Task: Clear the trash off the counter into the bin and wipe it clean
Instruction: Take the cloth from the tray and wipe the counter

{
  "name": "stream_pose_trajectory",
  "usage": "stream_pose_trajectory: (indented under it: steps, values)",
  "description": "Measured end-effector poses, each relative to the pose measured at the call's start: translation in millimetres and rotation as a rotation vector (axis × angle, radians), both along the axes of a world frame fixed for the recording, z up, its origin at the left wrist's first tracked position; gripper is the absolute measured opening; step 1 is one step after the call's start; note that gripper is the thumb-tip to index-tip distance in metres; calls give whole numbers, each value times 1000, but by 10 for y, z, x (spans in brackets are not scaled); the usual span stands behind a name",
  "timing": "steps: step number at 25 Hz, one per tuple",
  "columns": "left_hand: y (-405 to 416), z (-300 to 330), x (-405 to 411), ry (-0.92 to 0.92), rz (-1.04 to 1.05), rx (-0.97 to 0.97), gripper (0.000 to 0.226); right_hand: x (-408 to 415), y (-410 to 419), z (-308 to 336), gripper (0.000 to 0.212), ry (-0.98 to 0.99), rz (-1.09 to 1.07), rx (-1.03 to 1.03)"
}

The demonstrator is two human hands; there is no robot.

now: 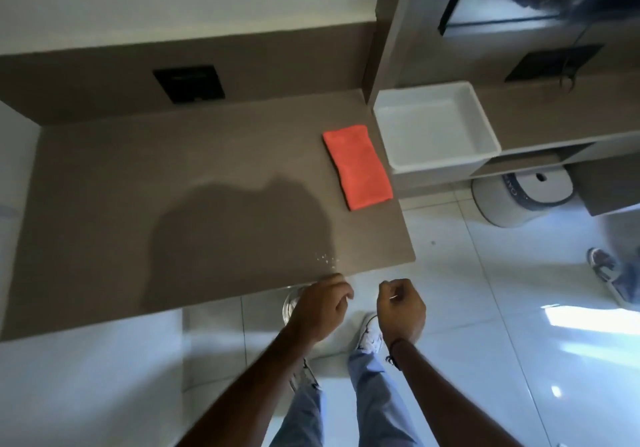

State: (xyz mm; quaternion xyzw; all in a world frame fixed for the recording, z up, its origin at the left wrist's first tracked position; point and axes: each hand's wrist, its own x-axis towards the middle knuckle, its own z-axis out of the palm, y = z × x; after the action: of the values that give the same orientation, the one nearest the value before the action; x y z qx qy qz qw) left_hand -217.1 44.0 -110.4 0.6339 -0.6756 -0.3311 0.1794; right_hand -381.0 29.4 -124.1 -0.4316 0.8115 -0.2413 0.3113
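Honestly, no readable writing anywhere. Tiny white crumbs (pixel 325 259) are sitting near the brown counter's (pixel 173 187) front edge, an orange cloth (pixel 356 166) lying beside a white tray (pixel 491 135). Left hand (pixel 320 304) is curled loosely; right hand (pixel 400 303) is fisted, maybe pinching something pale.

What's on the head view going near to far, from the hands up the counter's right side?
Left hand and right hand at the counter's near edge → scatter of small white crumbs → folded orange cloth → white rectangular plastic tray → black wall outlet plate.
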Motion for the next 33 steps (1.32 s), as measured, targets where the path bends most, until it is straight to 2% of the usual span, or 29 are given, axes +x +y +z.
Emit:
stream_pose_trajectory:
  steps: [3, 7, 11, 14, 17, 20, 23, 25, 29, 33]
  values:
    - [388, -554, -24, -49, -53, 96, 22, -52, 196, -433, 18, -10, 148, 303]
    - [706, -1586, 91, -63, 190, 338, 23, -114, 259, -1317, 34, -29, 289, 557]
    - [809, -2770, 219, -70, 526, 510, 19, -21, 259, -2526, 46, -77, 365, 646]
    - [816, -3507, 258, -127, 734, 604, 27, 127, 285, -3348, 55, -29, 421, 678]
    - [840, -4063, 293, -121, 852, 706, 38, 238, 314, -3937, 48, 26, 424, 716]
    - [922, -4386, 379, -98, 861, 728, 33, 290, 378, -4270, 35, -11, 441, 779]
    - [995, -4360, 391, -106, 877, 741, 35, 214, 356, -4263, 36, 25, 478, 798]
    - [1102, -4099, 321, -86, 912, 750, 38, 132, 361, -4008, 39, 51, 572, 819]
    - [1355, -3066, 283, -116, 873, 738, 32, -117, 414, -3052, 40, 74, 703, 841]
    - [1416, -1826, 343, -36, 815, 701, 27, -246, 435, -1806, 19, 92, 804, 876]
